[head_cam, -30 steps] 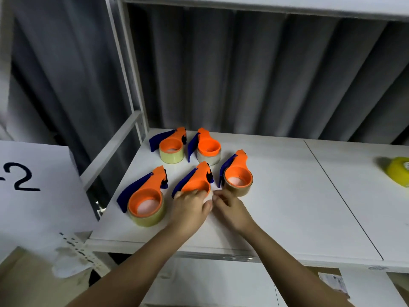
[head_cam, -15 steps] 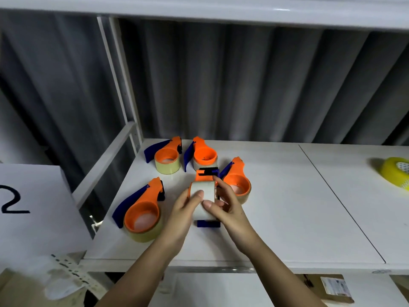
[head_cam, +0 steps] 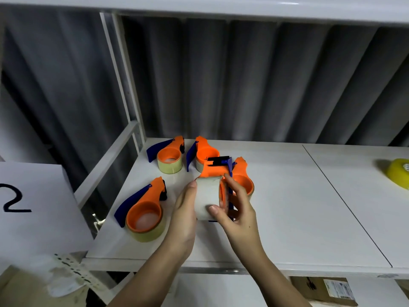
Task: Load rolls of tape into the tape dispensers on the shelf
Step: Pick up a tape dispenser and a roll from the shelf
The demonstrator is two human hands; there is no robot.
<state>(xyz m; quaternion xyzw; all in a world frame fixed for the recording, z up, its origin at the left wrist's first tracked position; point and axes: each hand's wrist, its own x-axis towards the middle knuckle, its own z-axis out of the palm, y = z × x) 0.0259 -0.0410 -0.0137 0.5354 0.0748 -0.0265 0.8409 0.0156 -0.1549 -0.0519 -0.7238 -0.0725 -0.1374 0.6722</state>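
An orange and blue tape dispenser [head_cam: 215, 170] loaded with a pale roll of tape [head_cam: 207, 197] is held upright above the white shelf [head_cam: 287, 218]. My left hand [head_cam: 184, 214] grips the roll's left side. My right hand [head_cam: 234, 209] holds the right side, thumb on the roll's face. Several more loaded dispensers lie on the shelf: one front left [head_cam: 142, 209], two at the back [head_cam: 169, 156] [head_cam: 202, 151], one partly hidden behind my right hand [head_cam: 243, 176]. A loose yellow roll [head_cam: 398, 173] sits far right.
A white sign with a black "2" [head_cam: 33, 207] stands to the left of the shelf. The shelf's white upright post [head_cam: 124, 85] rises at the back left. A cardboard box [head_cam: 325, 291] lies below the shelf at the lower right. Grey corrugated wall lies behind.
Both hands picked the middle front dispenser off the shelf and stood it upright, roll facing me. In the last half second it has barely moved.
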